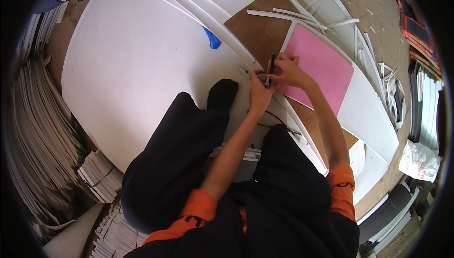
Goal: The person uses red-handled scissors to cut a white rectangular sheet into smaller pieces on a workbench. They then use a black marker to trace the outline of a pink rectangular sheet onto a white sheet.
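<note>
Slim black stick [272, 63], pen-like, nearly upright, at the near left edge of a pink sheet [321, 64]. Right hand [289, 74] has its thumb and fingers closed on the stick; the top pokes out above the grip. Left hand [261, 90] meets it at the lower end, thumb and fingers curled in with a narrow gap, a small pale piece showing there; cannot tell whether they grip it.

Pink sheet lies on a brown board [257, 33], which shows beyond it and again nearer the body. Loose white strips [279, 15] lie across the board's far part. Long white strips run diagonally along the board's left side. Left of them, a broad white sheet [127, 45] with a blue object [213, 39] on it; person's black-socked foot [222, 94] rests there too.

Outer left: tall stack of thin sheets [42, 111]. Outer right: white plastic bag [420, 161].
</note>
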A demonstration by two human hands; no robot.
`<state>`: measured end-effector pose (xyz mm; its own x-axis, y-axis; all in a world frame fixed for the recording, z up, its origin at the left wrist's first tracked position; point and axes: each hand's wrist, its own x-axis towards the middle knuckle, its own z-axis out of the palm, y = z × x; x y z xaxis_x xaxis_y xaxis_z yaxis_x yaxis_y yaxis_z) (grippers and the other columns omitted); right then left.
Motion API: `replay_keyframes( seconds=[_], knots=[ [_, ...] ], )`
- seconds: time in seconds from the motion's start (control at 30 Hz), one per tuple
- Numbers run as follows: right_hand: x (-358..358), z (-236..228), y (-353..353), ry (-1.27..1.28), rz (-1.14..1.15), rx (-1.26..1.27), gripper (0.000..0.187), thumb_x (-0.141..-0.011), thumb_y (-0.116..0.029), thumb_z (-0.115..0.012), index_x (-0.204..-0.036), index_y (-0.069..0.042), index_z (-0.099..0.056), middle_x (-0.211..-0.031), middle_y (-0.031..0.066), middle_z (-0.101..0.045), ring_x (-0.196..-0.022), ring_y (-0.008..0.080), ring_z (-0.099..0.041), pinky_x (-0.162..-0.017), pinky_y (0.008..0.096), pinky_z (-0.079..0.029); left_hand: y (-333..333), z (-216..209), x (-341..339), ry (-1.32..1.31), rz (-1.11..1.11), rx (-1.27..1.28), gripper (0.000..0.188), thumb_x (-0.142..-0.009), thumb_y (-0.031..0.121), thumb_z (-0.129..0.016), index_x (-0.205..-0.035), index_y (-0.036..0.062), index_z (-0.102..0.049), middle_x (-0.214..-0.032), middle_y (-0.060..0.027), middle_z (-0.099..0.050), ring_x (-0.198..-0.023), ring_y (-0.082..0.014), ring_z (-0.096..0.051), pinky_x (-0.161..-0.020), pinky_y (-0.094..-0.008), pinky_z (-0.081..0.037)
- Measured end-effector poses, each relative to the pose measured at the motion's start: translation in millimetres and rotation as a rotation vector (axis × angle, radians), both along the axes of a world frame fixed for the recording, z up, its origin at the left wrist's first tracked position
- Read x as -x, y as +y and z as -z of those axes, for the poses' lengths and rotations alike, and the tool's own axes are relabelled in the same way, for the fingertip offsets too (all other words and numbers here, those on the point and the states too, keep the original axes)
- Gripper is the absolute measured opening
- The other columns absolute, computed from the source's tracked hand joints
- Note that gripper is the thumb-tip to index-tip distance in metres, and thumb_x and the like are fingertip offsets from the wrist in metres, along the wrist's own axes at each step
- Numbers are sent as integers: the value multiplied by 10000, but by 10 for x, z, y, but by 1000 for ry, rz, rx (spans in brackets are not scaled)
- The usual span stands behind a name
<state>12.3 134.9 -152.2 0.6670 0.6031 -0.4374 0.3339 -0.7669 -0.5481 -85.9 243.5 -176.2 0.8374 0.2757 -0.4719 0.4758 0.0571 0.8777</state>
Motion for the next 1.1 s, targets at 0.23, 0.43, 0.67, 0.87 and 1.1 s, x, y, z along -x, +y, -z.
replay_keyframes(
  seconds=[0.23,0.43,0.67,0.87,1.1],
  knots=[
    [-133,83,-113,-79,111,-201,249,-720,-203,-670,-887,-50,-567,-869,93,-480,-800,229,-492,-767,373,-380,-27,-7,-1,17,31,-151,502,-668,192,-724,-1010,10,-403,-889,-133,-557,-770,-276,-573,-690,-366,-438],
    [-145,115,-113,-70,138,-266,199,-727,-156,-660,-855,-36,-567,-849,107,-491,-777,238,-515,-688,338,-424,-61,8,-30,-12,35,-257,532,-654,188,-729,-1036,12,-402,-944,-144,-512,-848,-295,-534,-730,-375,-425],
    [-148,190,-159,-112,129,-285,238,-711,-236,-652,-875,-87,-564,-844,104,-517,-844,266,-505,-779,410,-356,-129,-30,-225,-166,12,-327,493,-655,163,-713,-1057,31,-461,-1010,-138,-467,-972,-302,-460,-792,-386,-404],
    [-134,108,-145,-112,75,-261,203,-726,-209,-637,-863,-84,-553,-859,99,-508,-847,255,-505,-791,421,-347,-149,-75,-268,-107,79,-464,441,-664,157,-710,-1021,14,-493,-985,-122,-491,-929,-292,-488,-782,-377,-403],
    [-298,65,-187,-177,140,-335,206,-729,-159,-650,-854,-26,-555,-829,112,-498,-720,256,-510,-638,329,-423,-130,-67,-278,-22,146,-466,447,-649,143,-710,-1005,52,-456,-1016,-102,-478,-957,-312,-461,-794,-410,-396]
  ],
)
